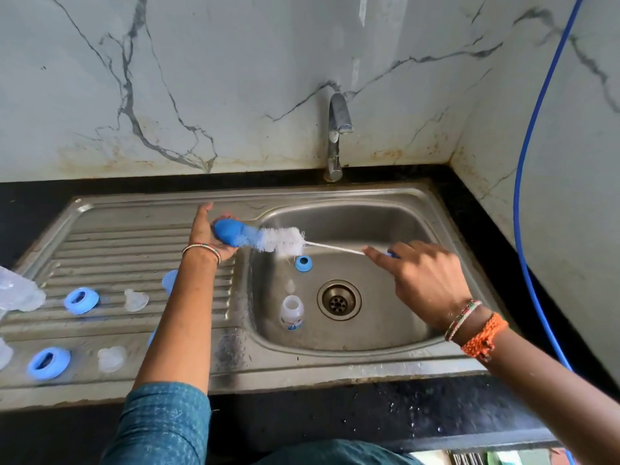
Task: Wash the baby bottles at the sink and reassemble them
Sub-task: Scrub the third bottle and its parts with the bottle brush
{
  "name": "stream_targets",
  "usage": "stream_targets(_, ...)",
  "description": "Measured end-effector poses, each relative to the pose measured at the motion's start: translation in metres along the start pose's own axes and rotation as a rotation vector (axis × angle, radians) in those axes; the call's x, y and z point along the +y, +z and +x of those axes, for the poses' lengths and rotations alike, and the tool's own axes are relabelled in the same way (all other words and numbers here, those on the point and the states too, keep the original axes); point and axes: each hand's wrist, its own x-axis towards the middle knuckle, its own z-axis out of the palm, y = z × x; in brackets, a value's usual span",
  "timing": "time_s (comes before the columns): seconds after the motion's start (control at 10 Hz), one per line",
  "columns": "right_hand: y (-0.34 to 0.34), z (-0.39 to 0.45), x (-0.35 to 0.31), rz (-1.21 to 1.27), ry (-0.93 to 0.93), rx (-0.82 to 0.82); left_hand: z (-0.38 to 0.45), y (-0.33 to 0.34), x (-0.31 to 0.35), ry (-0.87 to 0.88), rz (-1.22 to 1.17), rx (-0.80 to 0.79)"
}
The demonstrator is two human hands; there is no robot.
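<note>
My left hand grips a blue bottle cap at the left rim of the sink basin. The white bristles of a bottle brush poke into the cap's open end. My right hand pinches the brush's handle at the far end of its thin wire, over the basin. Inside the basin lie a blue screw ring, a clear teat and a small clear baby bottle standing open near the drain.
On the ribbed drainboard lie two blue rings, two clear teats and a clear bottle at the left edge. The faucet stands behind the basin, not running. A blue hose hangs at right.
</note>
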Motion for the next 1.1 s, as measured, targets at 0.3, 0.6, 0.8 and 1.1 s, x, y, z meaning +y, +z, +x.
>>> stream_targets(0.3,0.006,0.013,0.01,1.406,0.718,-0.844,-0.002,0.005,-0.008,0.084,-0.124,-0.097)
stream_targets(0.6,0.007,-0.002,0.006,0.246,0.131,0.0,-0.002,0.012,-0.015,0.057,-0.065,-0.004)
stream_targets(0.8,0.02,0.003,0.02,1.562,0.754,-0.842,-0.003,0.013,-0.015,0.123,-0.187,-0.073)
stream_targets(1.1,0.006,-0.018,0.006,0.27,0.181,-0.129,-0.016,0.018,-0.033,-0.017,0.03,-0.015)
